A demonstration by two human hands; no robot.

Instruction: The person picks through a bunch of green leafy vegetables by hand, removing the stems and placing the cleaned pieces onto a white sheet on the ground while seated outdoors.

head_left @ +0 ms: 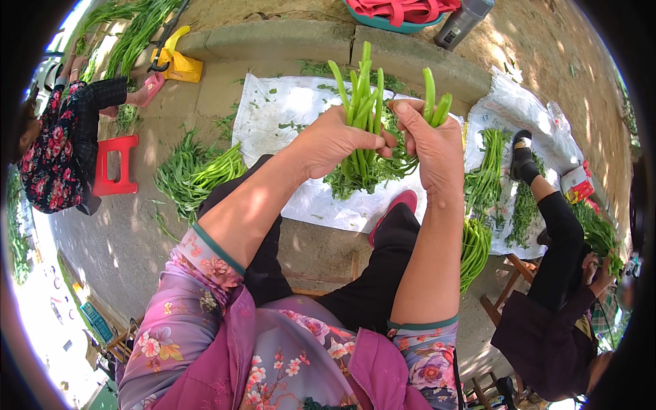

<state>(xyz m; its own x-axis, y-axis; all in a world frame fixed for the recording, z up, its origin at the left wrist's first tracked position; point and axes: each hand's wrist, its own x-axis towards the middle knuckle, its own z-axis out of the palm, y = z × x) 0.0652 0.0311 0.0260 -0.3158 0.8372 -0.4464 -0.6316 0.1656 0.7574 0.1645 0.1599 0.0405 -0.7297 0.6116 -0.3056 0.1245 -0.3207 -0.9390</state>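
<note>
My left hand (342, 140) is closed round a bunch of thick green vegetable stalks (363, 92), their cut ends pointing up and away from me. Leafy tops of the greens hang below that hand, over a white sheet (266, 130) on the ground. Just to the right, my right hand (432, 140) grips two or so separate stalks (429, 92) between thumb and fingers. The fingers of both hands nearly meet in the middle, with leaves partly hidden between them.
A heap of cut greens (201, 167) lies left of the sheet. More bundles (486, 167) lie at right, near a co-worker's leg (557, 225). Another person sits at left by a red stool (116, 164). Along the kerb (287, 42) are a yellow bag (179, 63) and a grey flask (463, 24).
</note>
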